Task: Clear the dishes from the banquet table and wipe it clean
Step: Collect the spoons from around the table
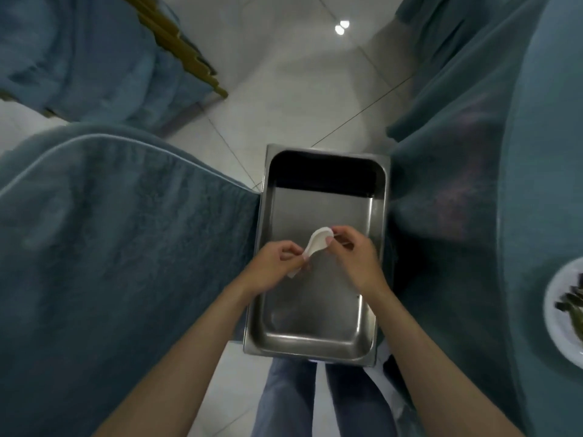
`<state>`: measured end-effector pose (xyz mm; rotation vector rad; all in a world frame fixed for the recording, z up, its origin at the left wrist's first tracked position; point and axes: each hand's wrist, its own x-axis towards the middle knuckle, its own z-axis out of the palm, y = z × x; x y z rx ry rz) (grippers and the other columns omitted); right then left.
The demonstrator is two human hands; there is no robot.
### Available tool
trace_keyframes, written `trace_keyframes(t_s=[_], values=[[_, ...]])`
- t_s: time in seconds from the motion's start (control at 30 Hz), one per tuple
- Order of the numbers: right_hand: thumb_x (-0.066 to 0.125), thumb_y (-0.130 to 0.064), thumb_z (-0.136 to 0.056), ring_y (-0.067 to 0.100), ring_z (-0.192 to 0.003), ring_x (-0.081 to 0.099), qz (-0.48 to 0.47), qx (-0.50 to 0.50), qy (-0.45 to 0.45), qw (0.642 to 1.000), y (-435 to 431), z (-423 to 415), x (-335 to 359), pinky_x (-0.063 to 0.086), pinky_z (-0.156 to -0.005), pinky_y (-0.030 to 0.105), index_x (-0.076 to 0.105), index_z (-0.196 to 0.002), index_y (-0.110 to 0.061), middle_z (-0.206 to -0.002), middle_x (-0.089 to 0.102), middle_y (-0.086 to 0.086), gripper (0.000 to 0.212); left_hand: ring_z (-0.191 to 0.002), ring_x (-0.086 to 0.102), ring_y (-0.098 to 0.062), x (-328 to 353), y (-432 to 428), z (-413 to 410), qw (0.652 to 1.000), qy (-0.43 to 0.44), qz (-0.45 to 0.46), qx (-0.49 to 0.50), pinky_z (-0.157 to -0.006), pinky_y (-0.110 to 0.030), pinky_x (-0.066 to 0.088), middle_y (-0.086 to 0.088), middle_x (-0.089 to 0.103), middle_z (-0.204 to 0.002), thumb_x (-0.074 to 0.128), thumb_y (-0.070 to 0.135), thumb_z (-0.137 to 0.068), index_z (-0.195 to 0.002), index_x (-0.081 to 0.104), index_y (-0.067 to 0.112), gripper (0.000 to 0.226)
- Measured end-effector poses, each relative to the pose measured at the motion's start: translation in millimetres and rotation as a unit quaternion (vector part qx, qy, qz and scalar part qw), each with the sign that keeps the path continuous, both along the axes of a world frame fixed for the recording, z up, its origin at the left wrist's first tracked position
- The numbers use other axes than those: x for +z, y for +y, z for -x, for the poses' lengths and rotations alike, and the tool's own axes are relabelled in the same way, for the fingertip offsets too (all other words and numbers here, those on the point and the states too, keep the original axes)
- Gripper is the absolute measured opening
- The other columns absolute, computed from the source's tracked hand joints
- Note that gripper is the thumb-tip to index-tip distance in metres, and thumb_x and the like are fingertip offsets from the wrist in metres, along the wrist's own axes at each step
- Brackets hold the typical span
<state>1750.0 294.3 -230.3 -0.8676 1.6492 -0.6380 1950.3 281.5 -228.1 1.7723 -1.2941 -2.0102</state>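
Note:
A white ceramic soup spoon (315, 244) is held over a deep stainless steel pan (318, 345) that holds nothing else. My left hand (274, 266) pinches the spoon's handle end. My right hand (353, 257) pinches the rim of the spoon's bowl with thumb and fingers. A thin stick-like thing pokes out by my right fingers; it is too blurred to name. At the far right edge a white plate (558, 323) with dark food scraps sits on the blue-green tablecloth (473, 216).
A chair in a blue-green cover (110, 231) stands left of the pan. More covered chairs with gold legs (176, 42) stand at the back left. Pale floor tiles (284, 99) run between them. My legs in jeans (315, 402) show below the pan.

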Motion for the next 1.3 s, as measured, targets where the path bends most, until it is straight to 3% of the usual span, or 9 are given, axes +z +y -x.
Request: trace_keyframes(t_s=[0.07,0.2,0.4,0.53,0.7,0.77,0.93,1.1,1.3], values=[[0.066,-0.009,-0.098,0.006,-0.074,0.071,-0.020,-0.029,-0.006,0.999,-9,-2,-25,0.052,-0.065,0.013,0.068,-0.116,-0.006,-0.096,0.074,0.006,0.018,-0.073,0.067,-0.006,-30,-9,2,1.000,-0.020,0.014,0.016,-0.072,-0.025,0.053,0.004,0.077,-0.079,0.073,0.020,-0.097,-0.101,0.076,0.008,0.012],[0.066,-0.010,-0.099,0.016,-0.070,0.070,-0.062,-0.091,-0.026,0.994,-24,1,-72,0.050,-0.054,0.015,0.066,-0.107,-0.012,-0.095,0.073,0.013,0.008,-0.084,0.071,-0.011,-82,-28,15,0.991,-0.099,0.066,0.055,-0.083,-0.035,0.058,0.005,0.079,-0.089,0.079,0.027,-0.091,-0.097,0.080,0.022,0.008],[0.064,-0.014,-0.100,0.017,-0.071,0.071,-0.114,-0.176,-0.039,0.977,-44,7,-126,0.053,-0.055,0.018,0.065,-0.114,-0.008,-0.095,0.075,0.013,0.015,-0.087,0.069,-0.014,-120,-62,48,0.970,-0.185,0.127,0.097,-0.076,-0.026,0.052,0.003,0.074,-0.093,0.084,0.027,-0.086,-0.101,0.076,0.015,0.021],[0.066,-0.014,-0.099,0.015,-0.071,0.070,-0.119,-0.205,-0.022,0.971,-53,13,-151,0.055,-0.061,0.022,0.068,-0.116,-0.007,-0.091,0.075,0.009,0.019,-0.083,0.065,-0.011,-140,-78,59,0.955,-0.224,0.171,0.091,-0.072,-0.025,0.049,0.006,0.071,-0.090,0.084,0.027,-0.085,-0.096,0.075,0.017,0.018],[0.070,-0.005,-0.094,0.018,-0.074,0.073,-0.111,-0.235,-0.022,0.965,-73,19,-172,0.057,-0.065,0.024,0.069,-0.116,-0.002,-0.087,0.075,0.011,0.021,-0.091,0.065,-0.019,-162,-86,62,0.935,-0.222,0.273,0.051,-0.081,-0.038,0.055,-0.004,0.068,-0.101,0.082,0.019,-0.087,-0.098,0.074,0.012,0.016],[0.069,-0.007,-0.096,0.018,-0.074,0.074,-0.098,-0.250,-0.027,0.963,-82,18,-177,0.057,-0.064,0.023,0.068,-0.111,-0.007,-0.093,0.076,0.013,0.015,-0.091,0.062,-0.016,-166,-89,63,0.927,-0.223,0.296,0.055,-0.081,-0.034,0.055,-0.003,0.063,-0.104,0.081,0.020,-0.089,-0.099,0.074,0.012,0.014],[0.070,-0.011,-0.097,0.016,-0.074,0.075,-0.079,-0.265,-0.036,0.960,-95,16,-179,0.056,-0.059,0.020,0.069,-0.113,-0.009,-0.095,0.076,0.011,0.016,-0.099,0.054,-0.014,-166,-100,70,0.891,-0.291,0.347,0.020,-0.074,-0.027,0.039,0.002,0.062,-0.106,0.073,0.032,-0.095,-0.102,0.075,0.019,0.015],[0.065,-0.014,-0.099,0.017,-0.073,0.072,-0.092,-0.270,-0.060,0.957,-81,14,-157,0.055,-0.060,0.023,0.066,-0.115,-0.014,-0.095,0.075,0.007,0.016,-0.102,0.057,-0.024,-160,-99,65,0.869,-0.325,0.373,-0.001,-0.081,-0.041,0.050,-0.002,0.065,-0.110,0.072,0.033,-0.093,-0.110,0.073,0.020,0.022],[0.059,-0.006,-0.099,0.016,-0.070,0.069,-0.085,-0.217,-0.053,0.971,-31,20,-79,0.051,-0.058,0.023,0.068,-0.110,-0.014,-0.086,0.074,0.005,0.016,-0.099,0.059,-0.027,-100,-81,50,0.851,-0.326,0.405,-0.068,-0.078,-0.039,0.049,-0.004,0.065,-0.107,0.073,0.027,-0.091,-0.111,0.072,0.019,0.021]])
